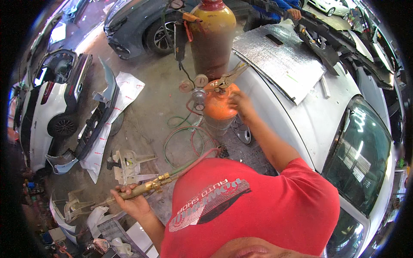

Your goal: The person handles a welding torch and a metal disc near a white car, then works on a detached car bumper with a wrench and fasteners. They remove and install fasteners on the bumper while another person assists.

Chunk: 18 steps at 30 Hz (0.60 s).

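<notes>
My left hand is wrapped round the handle of a brass gas torch, which points toward the lower left. Green and red hoses run from its back end and loop on the floor. My right hand is at the side of an orange gas cylinder; motion smears its fingers, so their grip cannot be made out. Locking pliers stick out at the cylinder's top. Round pressure gauges and a regulator are grouped just left of it.
A tall yellow-and-brown cylinder stands behind. At right is a grey car body with a silver-lined panel on its hood. A loose bumper and a metal bracket lie at left. Another person's hand shows at the top.
</notes>
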Tool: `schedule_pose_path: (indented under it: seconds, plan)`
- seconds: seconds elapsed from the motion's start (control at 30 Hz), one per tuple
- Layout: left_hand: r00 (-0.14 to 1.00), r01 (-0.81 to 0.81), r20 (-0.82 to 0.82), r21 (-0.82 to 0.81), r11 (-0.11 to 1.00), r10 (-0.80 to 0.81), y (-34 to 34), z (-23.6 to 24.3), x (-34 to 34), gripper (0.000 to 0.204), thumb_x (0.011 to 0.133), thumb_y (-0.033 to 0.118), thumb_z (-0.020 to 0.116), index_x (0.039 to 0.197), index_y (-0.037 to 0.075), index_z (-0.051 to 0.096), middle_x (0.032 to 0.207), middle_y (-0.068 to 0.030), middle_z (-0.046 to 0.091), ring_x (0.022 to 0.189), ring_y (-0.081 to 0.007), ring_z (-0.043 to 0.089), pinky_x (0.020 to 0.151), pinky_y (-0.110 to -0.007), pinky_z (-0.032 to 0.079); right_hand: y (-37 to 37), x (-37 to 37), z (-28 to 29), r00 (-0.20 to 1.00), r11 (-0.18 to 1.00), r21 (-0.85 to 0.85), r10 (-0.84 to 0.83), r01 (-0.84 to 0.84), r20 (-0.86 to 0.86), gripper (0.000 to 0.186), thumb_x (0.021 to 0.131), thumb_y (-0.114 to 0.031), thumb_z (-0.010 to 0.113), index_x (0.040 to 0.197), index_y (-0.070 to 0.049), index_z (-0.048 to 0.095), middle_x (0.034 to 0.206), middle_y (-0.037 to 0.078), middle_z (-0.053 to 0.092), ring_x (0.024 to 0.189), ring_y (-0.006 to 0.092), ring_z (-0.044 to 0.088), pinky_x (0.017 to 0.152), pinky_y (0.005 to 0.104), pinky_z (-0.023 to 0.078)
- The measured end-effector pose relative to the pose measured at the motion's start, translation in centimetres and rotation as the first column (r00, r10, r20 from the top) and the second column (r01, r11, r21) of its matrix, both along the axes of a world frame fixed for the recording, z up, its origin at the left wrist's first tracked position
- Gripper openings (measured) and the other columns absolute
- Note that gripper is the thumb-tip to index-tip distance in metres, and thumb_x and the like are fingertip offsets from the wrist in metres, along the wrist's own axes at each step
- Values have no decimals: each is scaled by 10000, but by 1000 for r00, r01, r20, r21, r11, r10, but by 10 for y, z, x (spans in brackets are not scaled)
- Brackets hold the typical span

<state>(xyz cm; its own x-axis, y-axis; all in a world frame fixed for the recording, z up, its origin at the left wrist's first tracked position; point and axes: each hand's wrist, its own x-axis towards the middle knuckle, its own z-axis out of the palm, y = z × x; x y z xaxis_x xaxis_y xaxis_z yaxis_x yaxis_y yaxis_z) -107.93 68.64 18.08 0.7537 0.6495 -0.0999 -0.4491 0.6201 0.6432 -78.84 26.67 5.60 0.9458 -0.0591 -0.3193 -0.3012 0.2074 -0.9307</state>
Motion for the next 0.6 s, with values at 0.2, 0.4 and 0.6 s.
schedule_pose_path:
  seconds: [0.2, 0.4, 0.6]
  plan:
    - [999, 20, -38, 154, 988, -14, -36, 29, 49, 295, 1056, 391, 607, 1101, 100, 616, 800, 7, 604, 699, -126, 553, 774, -355, 483, -76, 108, -47, 945, 837, 441, -275, 326, -177, 675, 1017, -339, 619, 1515, 33, 358, 1501, 276, 425, 1369, 403, 474, 1112, 482, 454]
    - [993, -24, -108, 206, 978, 47, -66, 46, 72, 287, 1065, 383, 592, 1135, 105, 573, 772, 8, 552, 671, -128, 525, 762, -353, 490, -57, 204, -83, 931, 735, 581, -340, 349, -130, 494, 1049, -249, 541, 1423, 40, 396, 1295, 280, 559, 1083, 401, 649, 906, 544, 568]
    - [987, -75, -125, 220, 973, 104, -63, 43, 64, 286, 1065, 370, 595, 1135, 94, 587, 784, 3, 558, 674, -129, 535, 752, -356, 487, -38, 247, -74, 990, 920, 367, -132, 140, -47, 288, 1073, -191, 472, 1237, 45, 482, 1059, 225, 615, 851, 367, 691, 754, 542, 588]
